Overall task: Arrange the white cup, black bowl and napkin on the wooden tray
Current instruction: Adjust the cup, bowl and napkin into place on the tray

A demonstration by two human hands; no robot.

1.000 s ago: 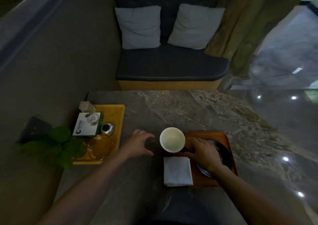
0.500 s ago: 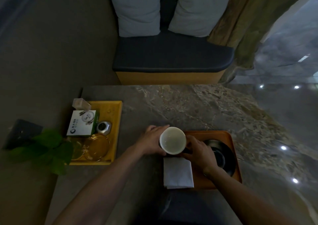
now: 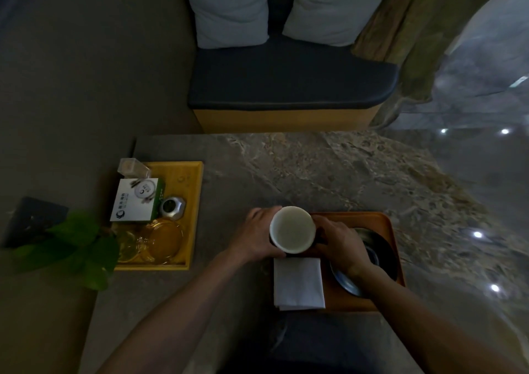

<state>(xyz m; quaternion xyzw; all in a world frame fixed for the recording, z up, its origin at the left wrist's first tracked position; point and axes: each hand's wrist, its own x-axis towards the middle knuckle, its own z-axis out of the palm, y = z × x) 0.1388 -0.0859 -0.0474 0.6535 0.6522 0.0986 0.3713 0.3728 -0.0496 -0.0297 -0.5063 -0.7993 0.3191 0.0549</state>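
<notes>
Centrally in the frame, the white cup (image 3: 292, 233) sits clasped between the left hand (image 3: 259, 237) and right hand (image 3: 337, 240), above the napkin (image 3: 298, 283).

Left hand (image 3: 257, 237) and right hand (image 3: 339, 242) curl inward, facing each other.

Facing a dim bench (image 3: 289, 87) with two pillows (image 3: 229, 10), curtain (image 3: 423, 30) hanging right, marble table (image 3: 329, 173) gleaming.
</notes>
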